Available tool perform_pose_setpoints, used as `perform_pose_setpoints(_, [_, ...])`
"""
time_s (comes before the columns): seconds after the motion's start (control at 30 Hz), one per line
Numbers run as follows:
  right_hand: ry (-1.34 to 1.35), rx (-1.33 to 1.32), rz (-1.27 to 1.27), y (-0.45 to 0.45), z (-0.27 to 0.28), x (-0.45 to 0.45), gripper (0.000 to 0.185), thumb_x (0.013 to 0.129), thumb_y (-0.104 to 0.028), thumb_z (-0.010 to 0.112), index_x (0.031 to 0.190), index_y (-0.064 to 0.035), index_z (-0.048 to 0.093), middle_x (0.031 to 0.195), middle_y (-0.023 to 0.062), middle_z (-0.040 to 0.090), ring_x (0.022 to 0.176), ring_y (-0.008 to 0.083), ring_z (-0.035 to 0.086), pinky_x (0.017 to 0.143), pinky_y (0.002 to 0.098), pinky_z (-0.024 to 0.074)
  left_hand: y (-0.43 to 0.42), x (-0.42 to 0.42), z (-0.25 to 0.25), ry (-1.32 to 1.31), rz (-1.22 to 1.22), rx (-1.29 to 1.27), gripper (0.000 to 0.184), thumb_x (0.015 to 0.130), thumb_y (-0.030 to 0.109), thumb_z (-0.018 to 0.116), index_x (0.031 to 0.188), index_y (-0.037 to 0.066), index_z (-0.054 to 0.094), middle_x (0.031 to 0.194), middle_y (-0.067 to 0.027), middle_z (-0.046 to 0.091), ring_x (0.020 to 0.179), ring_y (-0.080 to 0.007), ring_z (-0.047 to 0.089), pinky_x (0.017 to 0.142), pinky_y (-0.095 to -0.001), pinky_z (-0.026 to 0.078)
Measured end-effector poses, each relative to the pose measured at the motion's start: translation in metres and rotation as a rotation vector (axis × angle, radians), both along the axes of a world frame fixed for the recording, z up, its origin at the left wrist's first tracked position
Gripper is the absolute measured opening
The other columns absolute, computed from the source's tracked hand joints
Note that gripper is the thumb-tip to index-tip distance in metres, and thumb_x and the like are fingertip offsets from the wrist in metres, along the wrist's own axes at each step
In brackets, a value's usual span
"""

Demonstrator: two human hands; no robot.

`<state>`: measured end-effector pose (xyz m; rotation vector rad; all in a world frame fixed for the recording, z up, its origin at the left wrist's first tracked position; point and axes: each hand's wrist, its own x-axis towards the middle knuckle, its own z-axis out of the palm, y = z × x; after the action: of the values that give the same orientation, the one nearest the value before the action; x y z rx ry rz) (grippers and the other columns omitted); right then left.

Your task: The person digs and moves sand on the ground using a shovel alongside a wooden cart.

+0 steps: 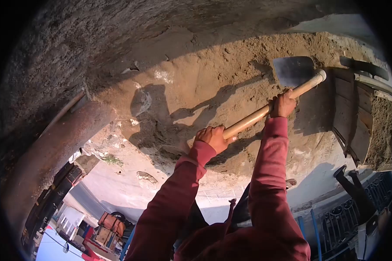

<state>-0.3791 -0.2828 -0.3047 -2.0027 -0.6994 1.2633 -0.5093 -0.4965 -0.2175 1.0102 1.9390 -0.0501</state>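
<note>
My left hand is closed around the lower part of a hoe's wooden handle. Farther up the same handle, nearer the blade, my right hand grips it. The hoe's flat metal blade is at the upper right, over a spread of brown sandy material. The handle slants up to the right, its pale end sticking out past the blade. Shadows of my body and the hoe fall across the sand.
On the right stands a wooden box with sandy material beside it, and a dark flat-bladed tool lies above. A thick brown trunk-like form rises at left. Another person's legs show near a metal railing at lower right.
</note>
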Motion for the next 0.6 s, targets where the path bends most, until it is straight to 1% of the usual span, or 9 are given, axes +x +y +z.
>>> perform_pose_setpoints(0.03, [0.177, -0.046, -0.033, -0.044, -0.030, -0.034, 0.041, 0.098, -0.037, 0.050, 0.076, -0.0029, 0.044, 0.058, 0.0096, 0.049, 0.042, 0.0216, 0.051, 0.036, 0.0344, 0.0471, -0.037, -0.034, -0.009, 0.004, 0.029, -0.113, 0.056, 0.081, 0.057, 0.066, 0.098, 0.004, 0.067, 0.087, -0.0200, 0.069, 0.087, -0.0380, 0.067, 0.077, -0.0467, 0.053])
perform_pose_setpoints(0.07, [0.121, -0.204, -0.006, -0.095, -0.074, -0.075, 0.044, 0.096, -0.039, 0.052, 0.081, 0.0019, 0.051, 0.064, 0.0148, 0.056, 0.050, 0.0264, 0.057, 0.045, 0.0392, 0.0505, -0.073, -0.068, -0.017, 0.010, 0.052, -0.227, 0.056, 0.080, 0.057, 0.067, 0.098, 0.004, 0.068, 0.088, -0.0195, 0.069, 0.088, -0.0371, 0.068, 0.076, -0.0455, 0.053])
perform_pose_setpoints(0.17, [-0.101, -0.381, 0.293, -0.241, -0.212, -0.154, 0.036, 0.095, -0.036, 0.055, 0.088, -0.0006, 0.051, 0.068, 0.0124, 0.057, 0.059, 0.0285, 0.059, 0.053, 0.0451, 0.0505, -0.173, -0.124, 0.006, 0.143, -0.021, -0.354, 0.052, 0.083, 0.052, 0.067, 0.096, 0.002, 0.068, 0.087, -0.0203, 0.069, 0.086, -0.0372, 0.067, 0.075, -0.0466, 0.053])
perform_pose_setpoints(0.2, [-0.087, -0.421, 0.337, -0.250, -0.198, -0.162, 0.034, 0.095, -0.035, 0.056, 0.090, -0.0015, 0.051, 0.069, 0.0116, 0.057, 0.062, 0.0292, 0.060, 0.056, 0.0471, 0.0505, -0.163, -0.125, 0.019, 0.149, -0.021, -0.345, 0.052, 0.083, 0.052, 0.067, 0.096, 0.002, 0.068, 0.087, -0.0203, 0.069, 0.086, -0.0372, 0.067, 0.075, -0.0466, 0.053])
perform_pose_setpoints(0.3, [0.619, -0.676, -0.124, -0.203, -0.140, -0.113, 0.027, 0.097, -0.029, 0.052, 0.098, -0.0028, 0.048, 0.069, 0.0116, 0.052, 0.058, 0.0273, 0.054, 0.054, 0.0442, 0.0487, -0.105, -0.079, 0.064, 0.060, 0.022, -0.335, 0.049, 0.088, 0.048, 0.062, 0.095, 0.000, 0.065, 0.084, -0.0233, 0.067, 0.085, -0.0397, 0.066, 0.075, -0.0481, 0.053])
perform_pose_setpoints(0.37, [0.661, -0.654, 0.279, -0.172, -0.121, -0.095, 0.022, 0.098, -0.026, 0.050, 0.100, -0.0050, 0.044, 0.070, 0.0110, 0.049, 0.054, 0.0252, 0.049, 0.051, 0.0423, 0.0469, -0.071, -0.050, 0.101, 0.094, -0.074, -0.095, 0.047, 0.090, 0.045, 0.060, 0.091, -0.003, 0.062, 0.079, -0.0258, 0.065, 0.080, -0.0412, 0.066, 0.072, -0.0483, 0.053])
perform_pose_setpoints(0.4, [0.684, -0.820, -0.014, -0.161, -0.111, -0.089, 0.019, 0.097, -0.024, 0.050, 0.098, -0.0071, 0.043, 0.070, 0.0102, 0.050, 0.054, 0.0236, 0.049, 0.050, 0.0413, 0.0461, -0.058, -0.040, 0.122, 0.108, -0.066, -0.092, 0.047, 0.090, 0.045, 0.060, 0.091, -0.003, 0.062, 0.079, -0.0258, 0.065, 0.080, -0.0412, 0.066, 0.072, -0.0483, 0.053])
perform_pose_setpoints(0.43, [0.675, -0.784, 0.120, -0.154, -0.091, -0.079, 0.018, 0.096, -0.024, 0.049, 0.096, -0.0076, 0.043, 0.069, 0.0091, 0.050, 0.054, 0.0232, 0.051, 0.050, 0.0412, 0.0480, -0.044, -0.029, 0.141, 0.099, -0.042, -0.041, 0.043, 0.090, 0.041, 0.060, 0.086, -0.001, 0.064, 0.080, -0.0237, 0.066, 0.078, -0.0396, 0.067, 0.070, -0.0478, 0.053])
perform_pose_setpoints(0.6, [0.968, -0.815, -0.234, -0.135, -0.024, -0.037, 0.023, 0.075, -0.021, 0.059, 0.085, -0.0068, 0.044, 0.064, 0.0062, 0.048, 0.052, 0.0197, 0.050, 0.048, 0.0303, 0.0490, -0.006, -0.003, 0.240, -0.020, -0.106, -0.023, 0.035, 0.093, 0.032, 0.056, 0.085, -0.001, 0.061, 0.080, -0.0256, 0.065, 0.074, -0.0414, 0.065, 0.067, -0.0481, 0.052])
